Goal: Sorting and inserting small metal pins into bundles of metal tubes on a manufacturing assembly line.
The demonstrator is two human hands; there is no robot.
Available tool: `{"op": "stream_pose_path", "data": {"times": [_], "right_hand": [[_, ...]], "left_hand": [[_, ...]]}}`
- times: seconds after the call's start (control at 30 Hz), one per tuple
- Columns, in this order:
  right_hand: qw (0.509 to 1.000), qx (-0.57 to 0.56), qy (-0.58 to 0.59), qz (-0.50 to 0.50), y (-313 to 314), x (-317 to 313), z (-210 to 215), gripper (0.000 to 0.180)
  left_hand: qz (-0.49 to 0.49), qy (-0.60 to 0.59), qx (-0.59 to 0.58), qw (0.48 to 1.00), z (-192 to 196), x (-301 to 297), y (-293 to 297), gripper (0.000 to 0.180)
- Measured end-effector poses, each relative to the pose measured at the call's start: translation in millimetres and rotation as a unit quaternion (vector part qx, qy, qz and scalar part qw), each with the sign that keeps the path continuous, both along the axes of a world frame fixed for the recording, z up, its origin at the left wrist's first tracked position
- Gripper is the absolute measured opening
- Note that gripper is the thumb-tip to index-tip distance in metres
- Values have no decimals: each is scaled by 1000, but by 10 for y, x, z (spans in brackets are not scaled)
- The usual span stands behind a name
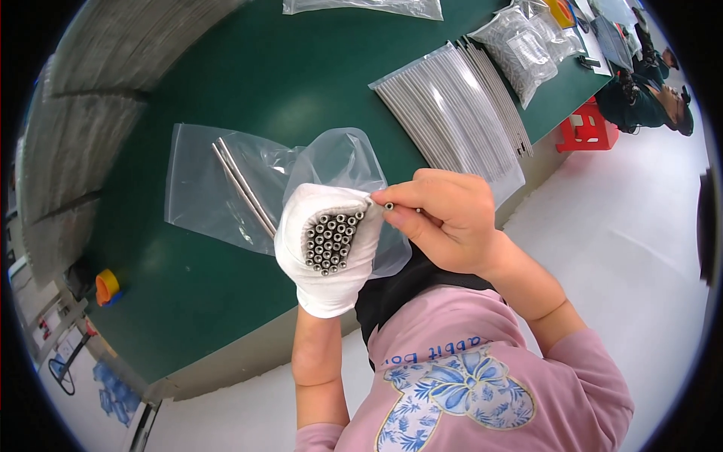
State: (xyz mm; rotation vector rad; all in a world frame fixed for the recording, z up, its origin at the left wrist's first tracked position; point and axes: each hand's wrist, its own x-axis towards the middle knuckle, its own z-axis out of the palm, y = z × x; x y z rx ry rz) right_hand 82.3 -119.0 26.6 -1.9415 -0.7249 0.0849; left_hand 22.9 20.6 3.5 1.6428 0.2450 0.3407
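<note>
Above the near edge of the green table point(188, 301), a bundle of metal rods point(328, 245) sits in the white-gloved left hand point(325, 292), whose fingers are wrapped round it. Just to its right, the bare right hand point(452, 222) has thumb and forefinger together on a single rod point(389, 206), its small round end showing between them; whether they also pinch the left hand's covering cannot be told. The metal looks stiff, smooth and hardly fragile: each rod is probably light, the handful heavier and likely to slip lengthwise unless squeezed all round, so its sides seem the best hold. The bundle's dark-centred ends face up, its long axis running downward, the other ends hidden. Farther left, two loose rods point(242, 185) slant from far left to near right, in or on a clear bag point(192, 188).
</note>
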Motion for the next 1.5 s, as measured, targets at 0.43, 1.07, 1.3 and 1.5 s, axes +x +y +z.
{"op": "stream_pose_path", "data": {"times": [0.43, 1.07, 1.3, 1.5], "right_hand": [[999, 27, 38, 8, 5, 32, -58, 12], [967, 86, 236, -41, 82, 11, -21, 12], [967, 84, 236, -48, 60, 23, -12, 12], [988, 25, 89, -124, -212, 49, 118, 8]], "left_hand": [[20, 1, 12, 1000, -1, 33, -45, 20], [36, 24, -36, 998, -4, 35, -63, 18], [25, 7, -11, 1000, 2, 71, -82, 19], [54, -39, 51, 996, -69, 2, -62, 18]]}}
